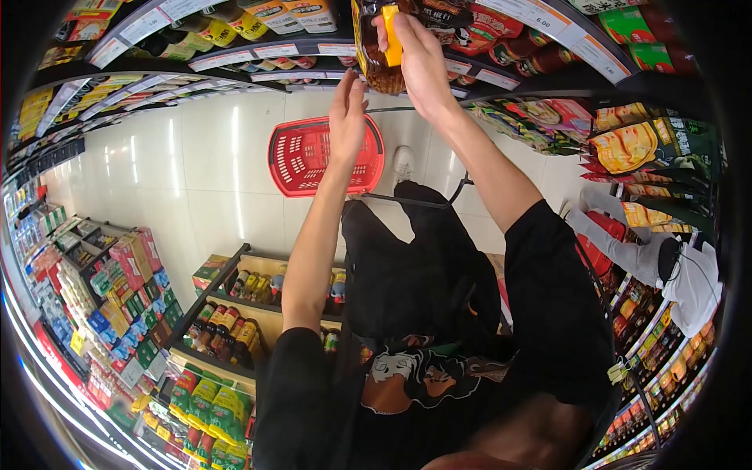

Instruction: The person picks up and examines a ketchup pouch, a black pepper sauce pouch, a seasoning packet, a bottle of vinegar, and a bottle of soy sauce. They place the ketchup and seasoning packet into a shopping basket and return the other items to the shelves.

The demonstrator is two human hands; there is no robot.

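My right hand [421, 63] is wrapped round the yellow handle of a large clear bottle of amber liquid [384, 81], likely cooking oil. The bottle is raised at the front of the shelf, its top cut off by the view's upper edge. My left hand [348, 113] reaches up beside the bottle's lower left side, fingers stretched out and holding nothing. Beneath that hand, a red shopping basket [286, 184] with slotted sides appears on the floor, partly covered by my left forearm.
Ahead, a shelf edge with price tags [540, 22] carries bottles and bags. Hanging food packets [627, 149] line the right side, with another person in grey trousers [634, 254] nearby. At the left stand a wooden bottle rack [207, 296] and stacked boxes [129, 262].
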